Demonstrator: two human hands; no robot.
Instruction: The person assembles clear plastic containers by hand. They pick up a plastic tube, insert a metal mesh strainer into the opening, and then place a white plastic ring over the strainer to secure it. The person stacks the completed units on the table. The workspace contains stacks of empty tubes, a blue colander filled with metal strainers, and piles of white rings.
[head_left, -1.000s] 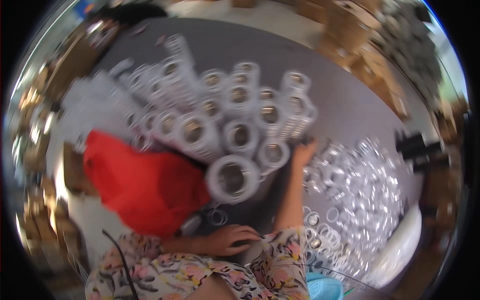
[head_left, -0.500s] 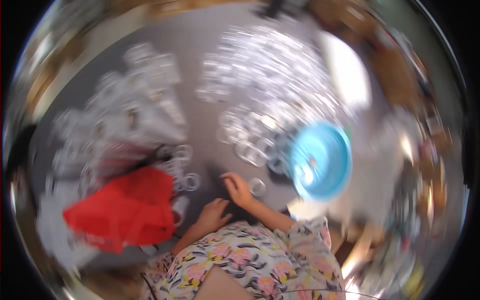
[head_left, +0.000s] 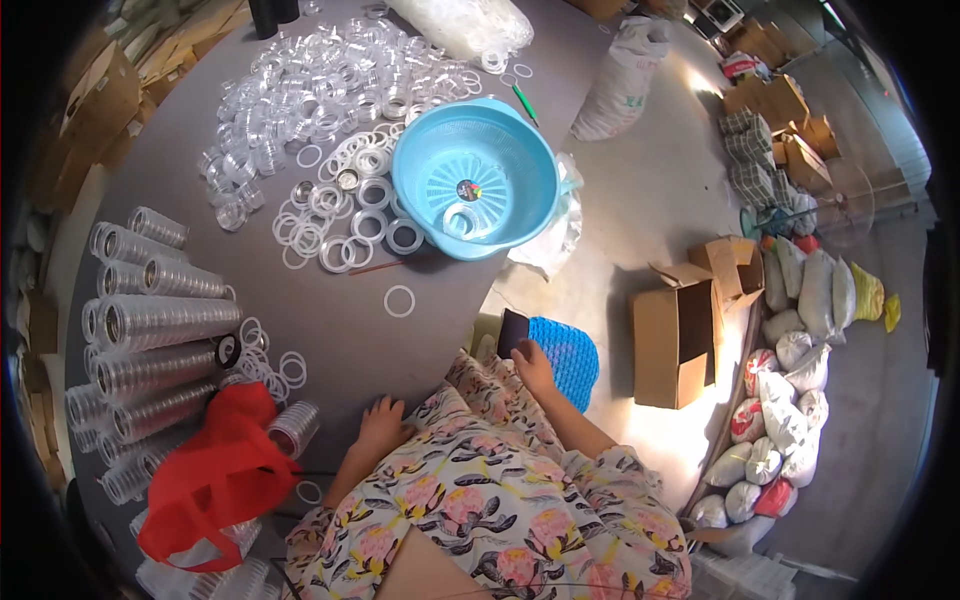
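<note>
Right hand (head_left: 533,362) seemingly gripping dark phone (head_left: 511,333), left hand (head_left: 381,420) flat

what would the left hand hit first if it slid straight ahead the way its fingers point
Probably the single loose white ring on the grey mat. The left hand lies flat pointing up the mat, with bare mat in between; the exact line is hard to judge.

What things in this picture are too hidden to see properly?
- Head view: the right hand covers part of a small dark object; its kind is unclear.
- The red bag hides the stacked clear rings beneath it.
- The left hand: its palm faces down, unseen.
</note>
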